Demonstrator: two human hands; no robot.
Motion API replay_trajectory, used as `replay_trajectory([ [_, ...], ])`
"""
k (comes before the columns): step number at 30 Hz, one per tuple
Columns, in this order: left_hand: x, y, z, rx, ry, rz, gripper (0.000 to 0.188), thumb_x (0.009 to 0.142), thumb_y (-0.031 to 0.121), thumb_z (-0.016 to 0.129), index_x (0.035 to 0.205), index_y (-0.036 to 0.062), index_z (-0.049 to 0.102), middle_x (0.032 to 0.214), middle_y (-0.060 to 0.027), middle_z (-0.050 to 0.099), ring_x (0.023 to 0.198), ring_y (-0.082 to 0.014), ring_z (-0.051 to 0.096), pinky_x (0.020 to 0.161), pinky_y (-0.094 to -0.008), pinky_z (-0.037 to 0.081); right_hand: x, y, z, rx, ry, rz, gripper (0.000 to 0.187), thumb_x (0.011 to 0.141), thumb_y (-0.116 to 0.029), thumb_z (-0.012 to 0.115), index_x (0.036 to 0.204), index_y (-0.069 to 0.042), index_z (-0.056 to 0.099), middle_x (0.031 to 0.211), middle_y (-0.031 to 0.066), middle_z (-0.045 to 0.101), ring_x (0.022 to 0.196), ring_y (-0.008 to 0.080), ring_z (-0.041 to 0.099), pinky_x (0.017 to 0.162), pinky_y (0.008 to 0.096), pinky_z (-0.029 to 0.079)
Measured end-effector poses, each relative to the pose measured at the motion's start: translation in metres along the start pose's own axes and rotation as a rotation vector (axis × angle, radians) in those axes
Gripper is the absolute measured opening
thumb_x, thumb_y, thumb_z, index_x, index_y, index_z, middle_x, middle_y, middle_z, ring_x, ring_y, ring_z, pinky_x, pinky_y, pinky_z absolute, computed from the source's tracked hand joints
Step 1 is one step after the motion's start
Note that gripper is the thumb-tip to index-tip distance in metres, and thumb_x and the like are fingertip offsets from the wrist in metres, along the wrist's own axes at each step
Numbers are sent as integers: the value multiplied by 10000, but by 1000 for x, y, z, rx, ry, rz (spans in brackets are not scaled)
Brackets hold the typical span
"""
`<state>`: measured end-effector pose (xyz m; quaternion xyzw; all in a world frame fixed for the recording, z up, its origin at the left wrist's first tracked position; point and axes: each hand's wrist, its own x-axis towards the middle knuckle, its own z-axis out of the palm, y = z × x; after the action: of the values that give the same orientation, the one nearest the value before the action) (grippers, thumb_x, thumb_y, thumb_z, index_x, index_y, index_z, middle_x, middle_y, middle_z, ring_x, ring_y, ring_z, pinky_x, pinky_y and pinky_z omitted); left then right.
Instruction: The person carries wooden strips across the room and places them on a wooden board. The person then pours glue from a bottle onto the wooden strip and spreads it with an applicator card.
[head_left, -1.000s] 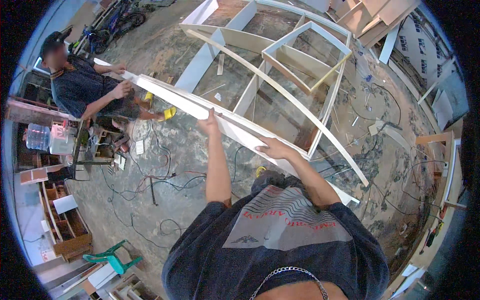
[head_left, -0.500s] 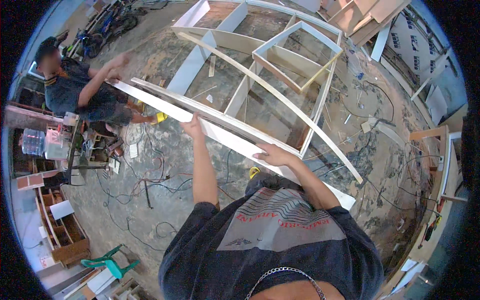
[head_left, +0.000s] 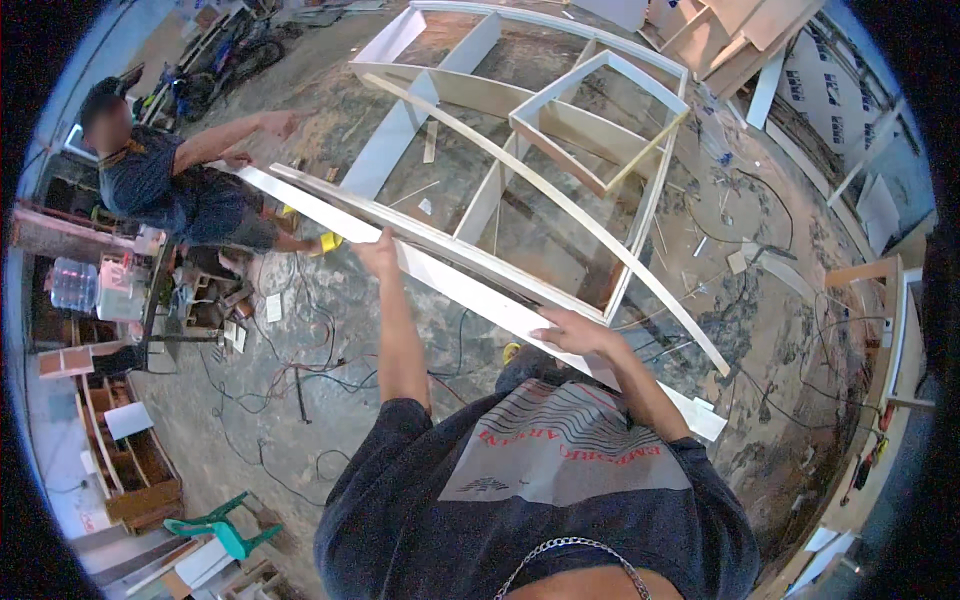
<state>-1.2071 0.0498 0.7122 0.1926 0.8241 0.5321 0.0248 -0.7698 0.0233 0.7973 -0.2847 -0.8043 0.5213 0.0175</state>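
Across in front of me runs a long white board [head_left: 455,285], slanting from far left to near right. My left hand [head_left: 378,256] is closed around it near the middle. Farther right, my right hand [head_left: 575,330] grips the same board, with the fingers over its top. A co-worker's hand [head_left: 238,160] is at the board's far left end, and their other arm reaches out over the floor. Just beyond the board lies a large wooden frame [head_left: 440,232] with several cross pieces. A thin curved strip [head_left: 560,205] rests across it, and a smaller four-sided frame [head_left: 560,152] sits on top.
Loose cables [head_left: 270,375] trail over the stained floor. At the lower left is a green plastic stool [head_left: 230,537], near a wooden shelf unit [head_left: 140,470]. A wooden frame [head_left: 865,270] stands at the right, and panels [head_left: 725,40] lean at the back right.
The co-worker's outstretched arm has swung to the right over the floor. The white board's near end has shifted slightly right and toward me, with both my hands still on it.
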Motion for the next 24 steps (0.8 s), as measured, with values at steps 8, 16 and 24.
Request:
replay_trajectory([
  [8, -7, 41, 5, 57, -69, -249, 904, 661, 269, 814, 1341, -55, 314, 1246, -281, 554, 1160, -423, 546, 1011, -422, 423, -30, 11, -19, 30, -17, 33, 604, 955, -481, 528, 1307, 7, 477, 1180, 232, 592, 1063, 337, 589, 921, 441, 451],
  [16, 26, -10, 5, -304, -6, 80, 956, 653, 144, 818, 1409, -46, 265, 1292, -252, 518, 1203, -349, 521, 1035, -398, 389, -35, -42, -38, 122, -125, 142, 478, 963, -394, 568, 1235, -2, 538, 1017, 192, 634, 865, 230, 586, 769, 337, 482],
  [24, 22, 33, 12, -384, 23, 144, 1099, 629, 91, 836, 1471, -49, 143, 1317, -290, 493, 1202, -365, 530, 1013, -369, 429, -18, -71, -39, -2, 197, 102, 660, 812, -439, 728, 1248, 14, 528, 1155, 246, 614, 1041, 329, 626, 882, 405, 490],
])
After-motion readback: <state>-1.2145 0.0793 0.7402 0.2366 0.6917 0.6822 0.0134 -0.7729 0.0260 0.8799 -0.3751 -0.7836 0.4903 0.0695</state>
